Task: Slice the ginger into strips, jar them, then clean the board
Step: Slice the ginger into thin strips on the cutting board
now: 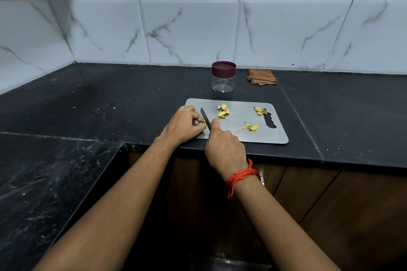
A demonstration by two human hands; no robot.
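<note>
Of the knife only the blade shows; the curled right hand grips its handle. The left hand pinches a mostly covered ginger piece at the steel board's near-left corner. The black counter meets a marble-tiled wall.

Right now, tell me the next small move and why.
Probably press the dark-bladed knife down through the small yellow ginger piece pinched by the left hand on the flat steel cutting board. The right hand holds the knife right against that piece, so a slice seems set up.
</note>
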